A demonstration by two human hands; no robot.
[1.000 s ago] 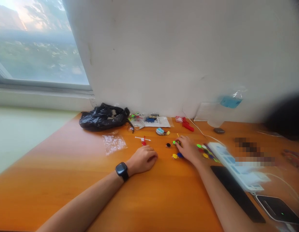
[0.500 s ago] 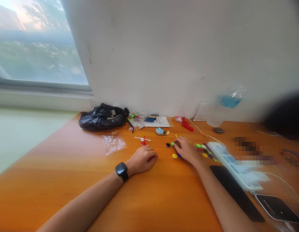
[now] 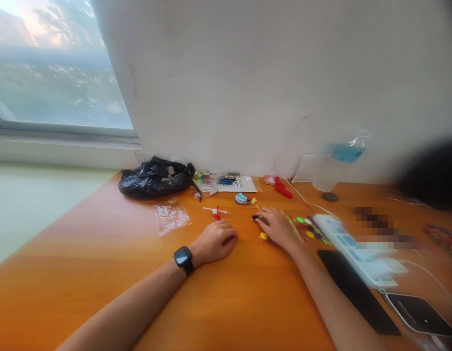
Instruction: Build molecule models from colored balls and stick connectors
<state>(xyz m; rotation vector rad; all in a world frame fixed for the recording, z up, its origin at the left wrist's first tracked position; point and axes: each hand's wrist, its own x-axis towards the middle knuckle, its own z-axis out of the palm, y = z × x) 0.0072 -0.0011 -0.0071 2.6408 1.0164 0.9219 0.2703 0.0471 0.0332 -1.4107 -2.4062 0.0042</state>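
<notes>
My left hand (image 3: 215,240), with a black watch (image 3: 183,256) at the wrist, rests on the wooden table with its fingers curled and nothing visible in them. Just beyond its knuckles lie a small red plastic piece (image 3: 217,216) and a thin white plastic piece (image 3: 208,209). Palm down, my right hand (image 3: 276,226) covers a group of small coloured pieces. Its thumb and fingertips close on a small black plastic piece (image 3: 254,217), partly hidden. A yellow round piece (image 3: 263,236) lies beside the thumb. More green and yellow round pieces (image 3: 309,235) lie right of this hand.
Along the wall are a black plastic bag (image 3: 156,178), packets (image 3: 227,180), a red object (image 3: 283,188) and a round tin-like item (image 3: 241,198). A clear bag (image 3: 171,217) lies left. At right are a power strip (image 3: 352,251), a black strip (image 3: 357,290) and a phone-like device (image 3: 419,314).
My right hand has shifted slightly left, and its fingertips now reach the black piece that lay apart from them. My left hand has stayed in place.
</notes>
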